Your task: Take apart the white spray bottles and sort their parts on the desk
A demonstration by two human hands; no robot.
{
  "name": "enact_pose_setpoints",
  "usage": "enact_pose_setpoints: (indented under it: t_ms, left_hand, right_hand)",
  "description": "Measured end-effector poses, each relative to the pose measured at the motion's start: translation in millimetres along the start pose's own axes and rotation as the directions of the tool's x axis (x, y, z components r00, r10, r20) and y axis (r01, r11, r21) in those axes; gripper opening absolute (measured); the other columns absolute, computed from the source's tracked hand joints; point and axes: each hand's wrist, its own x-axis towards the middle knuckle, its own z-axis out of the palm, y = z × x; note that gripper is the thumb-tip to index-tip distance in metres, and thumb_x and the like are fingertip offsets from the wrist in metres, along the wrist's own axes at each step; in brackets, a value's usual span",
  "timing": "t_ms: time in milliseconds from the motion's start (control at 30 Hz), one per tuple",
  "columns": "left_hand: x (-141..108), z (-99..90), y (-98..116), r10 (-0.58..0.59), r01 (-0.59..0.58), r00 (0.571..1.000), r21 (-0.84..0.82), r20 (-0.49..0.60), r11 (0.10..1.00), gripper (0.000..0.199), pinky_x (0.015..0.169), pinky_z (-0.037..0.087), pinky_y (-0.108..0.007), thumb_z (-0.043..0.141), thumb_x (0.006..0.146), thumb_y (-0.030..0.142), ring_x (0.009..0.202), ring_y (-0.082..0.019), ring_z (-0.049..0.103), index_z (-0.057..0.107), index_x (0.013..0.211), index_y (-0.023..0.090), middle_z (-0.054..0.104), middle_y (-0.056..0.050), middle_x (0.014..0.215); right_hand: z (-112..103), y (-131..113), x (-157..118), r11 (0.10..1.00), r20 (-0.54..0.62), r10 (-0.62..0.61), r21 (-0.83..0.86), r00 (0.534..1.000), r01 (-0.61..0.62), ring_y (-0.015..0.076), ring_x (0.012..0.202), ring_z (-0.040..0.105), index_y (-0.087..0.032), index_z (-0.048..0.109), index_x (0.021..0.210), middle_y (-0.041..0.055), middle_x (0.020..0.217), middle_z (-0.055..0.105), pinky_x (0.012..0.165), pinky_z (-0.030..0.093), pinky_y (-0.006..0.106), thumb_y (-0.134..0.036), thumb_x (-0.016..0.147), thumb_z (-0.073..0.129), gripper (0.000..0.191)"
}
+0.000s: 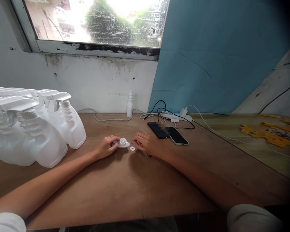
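Observation:
My left hand [108, 147] is closed around one end of a white plastic spray trigger head [123, 145], which lies on the table with its round cap facing up. A flat white ring washer [132, 148] rests on the wood between my two hands. Just to its right, my right hand [145, 143] hovers low over the table with fingers curled and tips close together. What those fingertips hold, if anything, is too small to tell. A thin pale tube [142, 130] shows behind the right knuckles, and a small dark object sits partly hidden under that hand.
Several white spray bottles [48, 141] crowd the table's left side. Two dark phones or tablets [178, 136] lie beyond my right hand, near a power strip [181, 116] with tangled cables. A slim white bottle [130, 104] stands by the wall. Yellow pieces [275, 133] lie far right.

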Motion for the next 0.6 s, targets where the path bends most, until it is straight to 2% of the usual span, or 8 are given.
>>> enact_pose_setpoints:
  t_ms: [167,233,300,400,500,533,600]
  left_hand:
    - [1,1.1,-2,0.016,-0.016,1.000,0.003,-0.002,1.000,0.028,0.065,0.043,-0.022,0.044,0.087,0.024,0.067,-0.012,0.052,0.066,0.105,0.019,0.064,-0.003,0.085]
    - [0,1.0,-2,0.018,-0.018,1.000,0.015,0.001,1.000,0.027,0.066,0.043,-0.022,0.044,0.088,0.025,0.067,-0.012,0.053,0.066,0.104,0.019,0.064,-0.003,0.085]
    - [0,0.5,-1,0.026,-0.026,1.000,0.024,0.011,0.999,0.027,0.066,0.044,-0.023,0.044,0.089,0.026,0.068,-0.012,0.054,0.065,0.104,0.019,0.065,-0.003,0.086]
    - [-2,0.0,2,0.061,-0.062,0.998,0.027,0.030,0.998,0.027,0.067,0.044,-0.023,0.045,0.089,0.028,0.071,-0.013,0.055,0.064,0.106,0.019,0.066,-0.005,0.091]
    - [-4,0.3,4,0.109,-0.112,0.992,0.036,0.062,0.993,0.028,0.069,0.046,-0.023,0.048,0.089,0.032,0.073,-0.013,0.057,0.064,0.109,0.019,0.065,-0.006,0.094]
    - [-4,0.6,5,0.124,-0.127,0.990,0.038,0.068,0.991,0.029,0.069,0.046,-0.023,0.048,0.089,0.032,0.073,-0.013,0.057,0.063,0.109,0.019,0.065,-0.007,0.093]
    - [-5,1.3,4,0.149,-0.152,0.986,0.030,0.076,0.988,0.029,0.068,0.047,-0.022,0.047,0.090,0.032,0.074,-0.013,0.058,0.063,0.110,0.018,0.064,-0.007,0.094]
  right_hand:
    - [-2,-10,2,0.982,0.083,0.007,0.187,0.997,-0.023,0.0161,0.089,0.056,-0.015,0.063,0.097,0.0065,0.094,0.062,0.084,0.042,0.030,-0.018,0.087,0.054,0.013]
    - [0,-10,3,0.968,0.090,0.034,0.245,0.995,-0.056,0.0157,0.086,0.057,-0.014,0.065,0.093,0.0061,0.090,0.062,0.079,0.044,0.028,-0.015,0.084,0.058,0.011]
    - [1,-9,4,0.949,0.073,0.082,0.299,0.994,-0.100,0.0127,0.076,0.056,-0.014,0.065,0.086,0.0036,0.082,0.061,0.070,0.044,0.024,-0.015,0.082,0.062,0.005]
    - [1,-9,6,0.916,-0.027,0.192,0.363,0.981,-0.170,0.0092,0.066,0.052,-0.013,0.063,0.079,0.0016,0.078,0.059,0.063,0.043,0.022,-0.017,0.082,0.062,0.005]
    - [-4,-15,9,0.887,-0.173,0.322,0.400,0.931,-0.232,0.0104,0.070,0.052,-0.014,0.062,0.081,0.0035,0.081,0.059,0.066,0.044,0.024,-0.022,0.087,0.057,0.012]
    - [-6,-17,10,0.878,-0.222,0.344,0.420,0.912,-0.229,0.0112,0.073,0.053,-0.014,0.062,0.081,0.0041,0.082,0.060,0.068,0.044,0.025,-0.023,0.088,0.057,0.012]
    - [-10,-23,11,0.871,-0.314,0.320,0.468,0.894,-0.148,0.0122,0.079,0.056,-0.015,0.063,0.083,0.0048,0.085,0.062,0.072,0.047,0.026,-0.022,0.088,0.057,0.011]
